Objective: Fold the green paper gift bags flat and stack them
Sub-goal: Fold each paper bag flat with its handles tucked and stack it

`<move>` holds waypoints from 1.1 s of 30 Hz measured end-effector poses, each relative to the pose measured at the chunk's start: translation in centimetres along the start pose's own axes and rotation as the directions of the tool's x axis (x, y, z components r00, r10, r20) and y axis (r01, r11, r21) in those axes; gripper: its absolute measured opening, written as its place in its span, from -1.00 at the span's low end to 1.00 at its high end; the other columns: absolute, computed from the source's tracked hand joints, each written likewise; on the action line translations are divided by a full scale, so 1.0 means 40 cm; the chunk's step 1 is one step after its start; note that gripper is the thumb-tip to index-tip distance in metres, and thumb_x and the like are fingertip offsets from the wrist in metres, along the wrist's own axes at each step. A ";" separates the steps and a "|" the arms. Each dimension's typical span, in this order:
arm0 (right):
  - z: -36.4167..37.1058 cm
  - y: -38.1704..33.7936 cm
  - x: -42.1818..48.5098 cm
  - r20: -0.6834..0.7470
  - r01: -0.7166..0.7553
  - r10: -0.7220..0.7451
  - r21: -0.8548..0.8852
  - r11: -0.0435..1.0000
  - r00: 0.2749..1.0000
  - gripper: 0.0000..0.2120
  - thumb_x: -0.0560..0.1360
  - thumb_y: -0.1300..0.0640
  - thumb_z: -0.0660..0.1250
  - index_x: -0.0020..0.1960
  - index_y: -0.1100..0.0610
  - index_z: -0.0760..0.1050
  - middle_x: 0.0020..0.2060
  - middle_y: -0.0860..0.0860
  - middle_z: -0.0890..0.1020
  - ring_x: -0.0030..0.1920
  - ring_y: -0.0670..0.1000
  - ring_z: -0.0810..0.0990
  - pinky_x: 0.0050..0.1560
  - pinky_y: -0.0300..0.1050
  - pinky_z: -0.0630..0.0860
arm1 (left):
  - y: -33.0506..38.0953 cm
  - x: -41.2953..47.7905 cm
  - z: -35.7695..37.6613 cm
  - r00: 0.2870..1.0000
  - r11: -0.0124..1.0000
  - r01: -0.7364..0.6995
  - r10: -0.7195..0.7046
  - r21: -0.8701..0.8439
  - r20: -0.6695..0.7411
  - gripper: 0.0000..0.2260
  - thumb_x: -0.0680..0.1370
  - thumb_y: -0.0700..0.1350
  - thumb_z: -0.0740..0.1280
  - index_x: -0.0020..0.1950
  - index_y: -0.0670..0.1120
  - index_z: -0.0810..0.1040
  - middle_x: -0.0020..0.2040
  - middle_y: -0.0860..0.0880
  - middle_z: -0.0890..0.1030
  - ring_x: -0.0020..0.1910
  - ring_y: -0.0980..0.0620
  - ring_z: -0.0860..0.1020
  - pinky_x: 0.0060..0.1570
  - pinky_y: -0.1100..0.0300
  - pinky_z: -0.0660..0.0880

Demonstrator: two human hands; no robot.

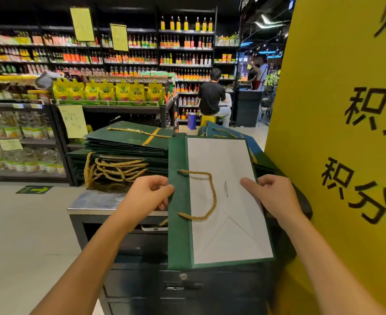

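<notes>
- A flattened green paper gift bag [178, 223] with a white rectangular panel [221, 167] facing up is held over the front of a dark cabinet-like desk with a metal top [92, 202]. Its near edge reaches past the desk's front towards the person.
- The left hand [148, 196] grips the bag's left green edge, fingers curled around it.
- The right hand [276, 196] grips the bag's right edge, with the thumb lying on the white panel and the fingers curled behind.
- A twisted gold rope handle [214, 196] loops from the bag's left green band onto the white panel, between the two hands.
- Left of the bag and behind its far-left corner stands a tall stack of folded green paper bags [128, 144], its gold handles hanging over the near-left side. The stack's right side touches or nearly meets the bag's left edge.
- Behind the bag's far edge lies a second, lower pile of green bags [219, 131].
- Just right of the bag rises a large yellow board with black characters [335, 155], close to the right hand and leaving little room there.
- Left of the bag, beyond the desk's edge, is open pale floor [17, 223].
- Well behind the bag, a person in a black shirt [211, 96] sits before shelves of bottles [130, 55].
</notes>
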State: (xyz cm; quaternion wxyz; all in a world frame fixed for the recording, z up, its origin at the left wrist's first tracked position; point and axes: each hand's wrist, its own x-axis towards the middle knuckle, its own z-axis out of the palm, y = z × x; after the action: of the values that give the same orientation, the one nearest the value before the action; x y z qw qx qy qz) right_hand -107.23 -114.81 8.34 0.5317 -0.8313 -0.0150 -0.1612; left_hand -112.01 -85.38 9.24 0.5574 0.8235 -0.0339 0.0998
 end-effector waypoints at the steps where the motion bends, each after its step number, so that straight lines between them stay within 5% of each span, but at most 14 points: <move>1: 0.001 -0.007 -0.002 0.014 -0.001 0.001 0.022 1.000 1.000 -0.36 0.37 -0.20 0.54 -0.29 0.35 0.35 -0.39 0.29 0.49 -0.39 0.08 0.40 -0.31 -0.01 0.36 | -0.001 -0.007 -0.008 1.000 0.999 0.014 -0.014 -0.044 0.011 -0.87 0.63 -0.21 0.34 0.01 -0.12 0.69 -0.28 -0.05 0.67 -0.36 0.11 0.55 -0.30 0.29 0.53; 6: -0.014 -0.044 -0.025 0.081 -0.063 0.056 0.084 0.995 0.995 -0.72 0.53 0.01 0.47 -0.13 0.25 0.66 -0.17 0.24 0.69 -0.26 0.09 0.56 -0.23 -0.08 0.50 | 0.002 -0.031 -0.024 0.990 0.949 0.121 -0.135 -0.291 -0.030 -0.88 0.60 -0.20 0.40 0.01 -0.22 0.71 -0.23 -0.13 0.64 -0.34 0.07 0.51 -0.30 0.28 0.52; 14: -0.056 -0.176 -0.067 -0.053 0.010 0.009 0.339 0.941 0.999 -0.95 0.56 0.07 0.44 -0.07 0.02 0.62 -0.22 -0.06 0.67 -0.26 -0.14 0.60 -0.26 -0.24 0.46 | 0.106 -0.044 -0.063 0.997 0.943 0.013 -0.038 -0.332 -0.069 -0.87 0.59 -0.13 0.41 0.05 -0.17 0.69 -0.31 -0.06 0.58 -0.46 0.09 0.45 -0.40 0.23 0.41; 22: -0.125 -0.334 -0.031 -0.091 0.184 -0.163 0.603 0.776 0.982 -0.72 0.67 -0.02 0.24 0.00 0.15 0.62 -0.26 0.06 0.68 -0.30 -0.02 0.55 -0.29 -0.15 0.45 | 0.255 -0.014 -0.131 0.972 0.861 -0.220 0.155 -0.459 -0.175 -0.86 0.60 -0.13 0.35 0.09 -0.15 0.64 -0.06 -0.15 0.73 -0.07 -0.05 0.72 -0.32 0.28 0.58; 25: -0.144 -0.356 -0.035 -0.031 0.151 -0.185 0.716 0.682 0.982 -0.66 0.66 -0.04 0.23 -0.05 0.19 0.61 -0.24 0.08 0.70 -0.30 0.00 0.60 -0.33 -0.17 0.51 | 0.273 -0.006 -0.136 0.977 0.790 -0.204 0.122 -0.579 -0.178 -0.85 0.64 -0.21 0.28 0.00 -0.17 0.65 -0.07 -0.17 0.73 -0.17 -0.03 0.69 -0.36 0.22 0.57; 29: -0.143 -0.321 -0.034 0.011 0.122 -0.159 0.594 0.795 0.987 -0.91 0.59 0.09 0.38 -0.02 0.05 0.66 -0.16 0.01 0.72 -0.17 0.00 0.67 -0.24 -0.14 0.63 | 0.257 -0.001 -0.119 0.973 0.837 -0.218 0.145 -0.501 -0.180 -0.86 0.63 -0.18 0.34 -0.02 -0.10 0.69 -0.24 0.02 0.68 -0.30 0.08 0.59 -0.30 0.23 0.52; 33: -0.113 -0.264 -0.038 0.016 0.076 -0.096 0.485 0.871 0.995 -0.76 0.60 0.18 0.38 0.19 -0.08 0.50 -0.13 -0.01 0.75 -0.15 -0.03 0.74 -0.27 -0.16 0.62 | 0.214 0.005 -0.083 0.979 0.897 -0.178 0.118 -0.405 -0.168 -0.90 0.58 -0.28 0.40 0.01 -0.12 0.54 -0.16 -0.13 0.71 -0.24 -0.01 0.65 -0.28 0.14 0.63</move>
State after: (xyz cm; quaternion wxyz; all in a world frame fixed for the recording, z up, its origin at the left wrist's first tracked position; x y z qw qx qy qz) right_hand -111.89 -114.02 18.92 0.7143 -0.6738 -0.1024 -0.1593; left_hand -113.67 -85.52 18.28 0.7125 0.6710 -0.0781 0.1897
